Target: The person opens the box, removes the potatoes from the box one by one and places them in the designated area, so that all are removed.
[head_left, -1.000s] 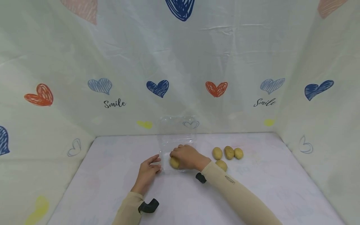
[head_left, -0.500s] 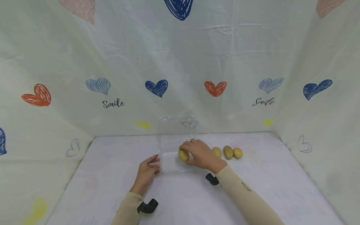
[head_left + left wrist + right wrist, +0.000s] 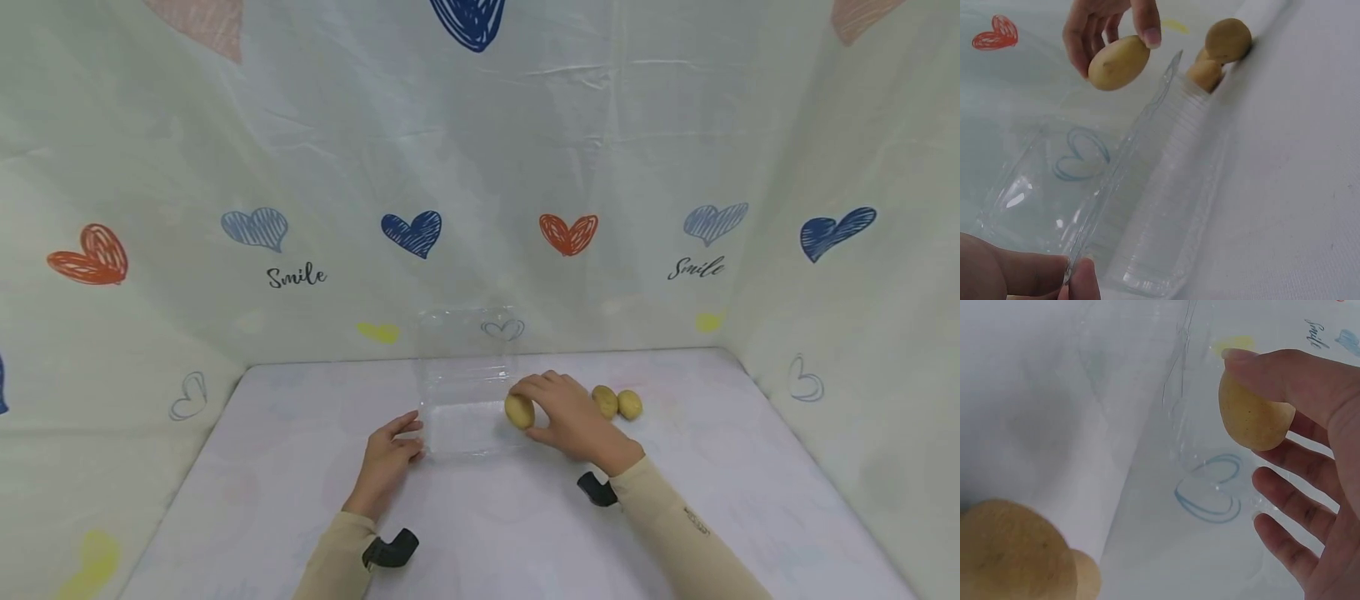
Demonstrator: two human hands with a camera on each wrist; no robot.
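Pinching a potato [image 3: 519, 412] in my right hand [image 3: 573, 417] beside the clear box [image 3: 465, 417]. Left hand [image 3: 386, 463] grips the box edge; two potatoes [image 3: 617, 403] lie on the bench [image 3: 525, 525].

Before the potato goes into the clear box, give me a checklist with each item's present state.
1. Right hand grips the potato: ok.
2. Left hand steadies the clear box at its near corner: ok.
3. Lid stands open at the back: ok.
4. Box tray holds nothing that blocks the way: ok.
5. Potato over the tray: not ok, it sits at the right edge.
6. Spare potatoes lie apart from the box: ok.
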